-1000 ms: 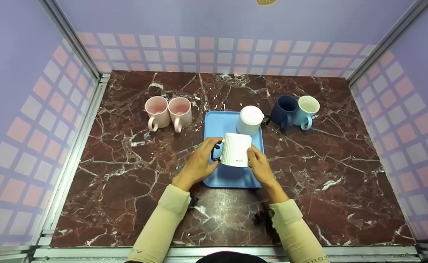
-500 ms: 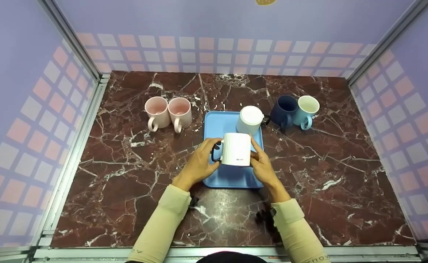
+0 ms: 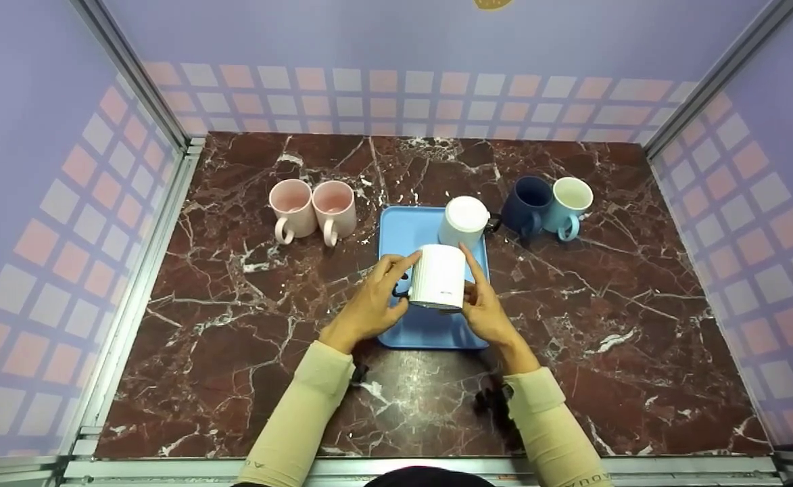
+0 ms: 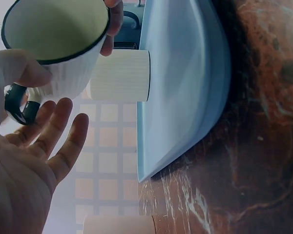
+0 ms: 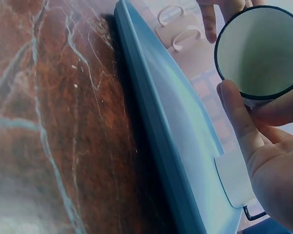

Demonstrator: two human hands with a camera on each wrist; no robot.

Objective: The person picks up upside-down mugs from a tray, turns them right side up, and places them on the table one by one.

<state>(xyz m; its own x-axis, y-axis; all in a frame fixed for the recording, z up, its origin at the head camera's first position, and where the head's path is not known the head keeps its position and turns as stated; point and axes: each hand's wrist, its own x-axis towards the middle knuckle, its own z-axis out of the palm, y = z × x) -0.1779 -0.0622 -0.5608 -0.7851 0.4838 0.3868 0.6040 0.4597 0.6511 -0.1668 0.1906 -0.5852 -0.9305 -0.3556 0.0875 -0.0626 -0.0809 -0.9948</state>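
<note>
Pale sleeves point(image 3: 301, 412) are covering both forearms at the near edge of the marbled tabletop point(image 3: 220, 352). Just beyond them, the left hand point(image 3: 369, 303) and the right hand point(image 3: 489, 312) are holding one white mug point(image 3: 439, 277) between them, above the tray. The left hand is gripping it on the side of its black handle point(image 3: 401, 292), thumb pressing the outer wall near the dark rim, with several fingers spreading rather than closing. The right hand is bracing the opposite side, fingers partly bent around the wall and the index finger stretching along it. The mug is tilting, its opening facing down toward the person. Below it, the blue tray point(image 3: 396, 336) is lying on the tabletop. Toward the tray's far corner, a second white mug point(image 3: 466, 218) is standing upside down, its black handle pointing right. Farther out, two pink mugs point(image 3: 293, 210) are standing upright on the left, while a navy mug point(image 3: 526, 206) and a light blue mug point(image 3: 568, 206) are standing close together on the right
</note>
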